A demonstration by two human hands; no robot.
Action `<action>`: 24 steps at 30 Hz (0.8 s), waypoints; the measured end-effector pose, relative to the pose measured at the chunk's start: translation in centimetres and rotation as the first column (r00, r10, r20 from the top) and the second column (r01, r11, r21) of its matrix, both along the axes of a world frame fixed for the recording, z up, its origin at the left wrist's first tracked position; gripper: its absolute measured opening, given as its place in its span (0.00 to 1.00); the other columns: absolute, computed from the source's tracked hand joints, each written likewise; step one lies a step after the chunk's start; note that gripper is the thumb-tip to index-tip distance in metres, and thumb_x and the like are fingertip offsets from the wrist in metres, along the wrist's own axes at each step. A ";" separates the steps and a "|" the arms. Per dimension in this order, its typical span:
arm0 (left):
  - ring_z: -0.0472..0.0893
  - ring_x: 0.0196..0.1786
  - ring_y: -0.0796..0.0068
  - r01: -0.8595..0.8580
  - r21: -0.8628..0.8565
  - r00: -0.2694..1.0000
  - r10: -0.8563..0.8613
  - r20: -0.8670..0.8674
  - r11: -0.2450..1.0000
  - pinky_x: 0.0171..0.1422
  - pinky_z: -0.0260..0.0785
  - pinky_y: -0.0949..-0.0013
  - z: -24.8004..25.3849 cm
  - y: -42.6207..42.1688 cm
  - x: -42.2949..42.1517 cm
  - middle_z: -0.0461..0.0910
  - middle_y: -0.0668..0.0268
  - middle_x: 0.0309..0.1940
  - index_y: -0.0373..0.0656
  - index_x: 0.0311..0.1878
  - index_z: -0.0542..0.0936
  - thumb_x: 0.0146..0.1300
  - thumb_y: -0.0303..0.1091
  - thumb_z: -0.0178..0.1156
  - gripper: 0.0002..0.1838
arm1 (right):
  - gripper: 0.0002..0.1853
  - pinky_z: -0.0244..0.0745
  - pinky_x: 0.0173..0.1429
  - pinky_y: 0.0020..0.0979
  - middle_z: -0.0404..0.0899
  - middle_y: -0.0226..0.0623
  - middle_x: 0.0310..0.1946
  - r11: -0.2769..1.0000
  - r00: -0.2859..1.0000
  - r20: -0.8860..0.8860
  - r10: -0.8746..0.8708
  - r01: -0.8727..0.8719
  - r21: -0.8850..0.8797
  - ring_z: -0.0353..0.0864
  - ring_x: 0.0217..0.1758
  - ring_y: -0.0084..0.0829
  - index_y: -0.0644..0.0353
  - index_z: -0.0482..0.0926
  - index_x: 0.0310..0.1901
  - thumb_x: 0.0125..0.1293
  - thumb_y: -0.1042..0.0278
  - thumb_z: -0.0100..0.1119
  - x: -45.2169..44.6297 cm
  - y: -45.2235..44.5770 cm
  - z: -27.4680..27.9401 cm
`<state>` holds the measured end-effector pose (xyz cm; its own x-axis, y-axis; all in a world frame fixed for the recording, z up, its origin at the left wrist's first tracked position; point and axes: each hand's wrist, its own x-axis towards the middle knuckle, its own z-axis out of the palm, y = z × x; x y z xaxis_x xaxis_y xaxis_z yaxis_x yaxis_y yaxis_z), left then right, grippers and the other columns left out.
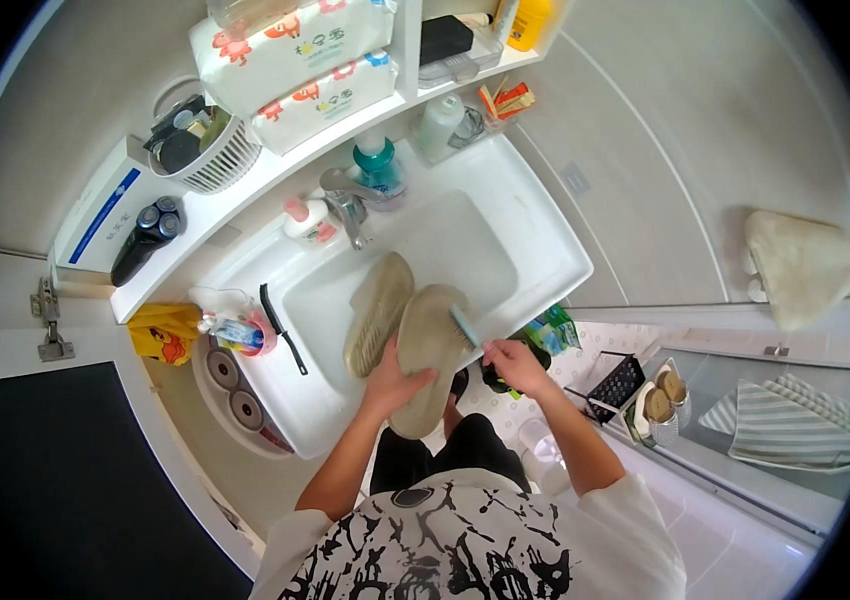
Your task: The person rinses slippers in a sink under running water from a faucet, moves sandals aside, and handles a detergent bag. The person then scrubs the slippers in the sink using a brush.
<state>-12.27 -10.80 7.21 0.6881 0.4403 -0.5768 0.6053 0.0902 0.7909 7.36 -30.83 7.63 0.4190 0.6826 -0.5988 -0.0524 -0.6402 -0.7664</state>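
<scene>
My left hand (397, 384) is wrapped round the side of a beige slipper (432, 335), which is held sole up over the front rim of the white sink (557, 265). In my right hand (515, 366) is the handle of a small pale blue brush (463, 326). Its bristles lie against the right edge of the sole near the wide end. A second beige slipper (381, 312) leans in the basin just left of the first, its ridged sole partly visible.
Behind the basin stand a faucet (347, 205), a pink-capped bottle (311, 222) and a teal pump bottle (375, 170). A black brush (283, 330) and a pink cup (258, 333) rest on the left rim. Above is a shelf with a white basket (215, 160) and a shaver (145, 240).
</scene>
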 end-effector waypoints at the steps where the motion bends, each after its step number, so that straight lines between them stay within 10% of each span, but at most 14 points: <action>1: 0.72 0.72 0.53 -0.006 -0.041 0.999 0.004 -0.033 0.999 0.73 0.64 0.60 0.6 -0.1 0.5 0.69 0.46 0.71 0.36 0.78 0.56 0.51 0.47 0.77 0.56 | 0.25 0.71 0.29 0.46 0.75 0.47 0.20 0.999 0.979 0.199 0.047 -0.050 0.009 0.76 0.21 0.46 0.61 0.80 0.38 0.75 0.42 0.53 -1.2 0.1 0.1; 4: 0.73 0.71 0.52 0.072 0.196 0.996 -0.082 0.044 0.978 0.73 0.65 0.60 -1.8 -0.8 0.6 0.70 0.45 0.70 0.34 0.77 0.56 0.51 0.46 0.77 0.56 | 0.26 0.76 0.32 0.52 0.80 0.52 0.22 0.983 0.796 0.577 0.183 -0.136 -0.123 0.82 0.26 0.55 0.60 0.80 0.37 0.72 0.40 0.55 -5.4 0.7 0.5; 10: 0.73 0.71 0.51 0.023 0.106 0.994 -0.035 0.107 0.994 0.73 0.65 0.61 -1.7 -1.4 0.9 0.71 0.44 0.69 0.33 0.77 0.55 0.51 0.44 0.77 0.57 | 0.27 0.76 0.26 0.49 0.80 0.49 0.19 0.967 0.523 0.819 0.235 -0.039 -0.253 0.84 0.26 0.53 0.57 0.78 0.32 0.69 0.36 0.55 -2.1 3.6 -2.0; 24: 0.76 0.68 0.50 -0.001 0.185 0.996 -0.015 0.083 0.983 0.69 0.68 0.59 -2.4 -2.3 0.6 0.75 0.45 0.65 0.34 0.76 0.58 0.48 0.45 0.78 0.56 | 0.29 0.74 0.24 0.49 0.79 0.47 0.17 0.979 0.502 0.846 0.178 -0.003 -0.205 0.82 0.22 0.51 0.58 0.76 0.31 0.69 0.34 0.55 -1.3 3.9 -2.3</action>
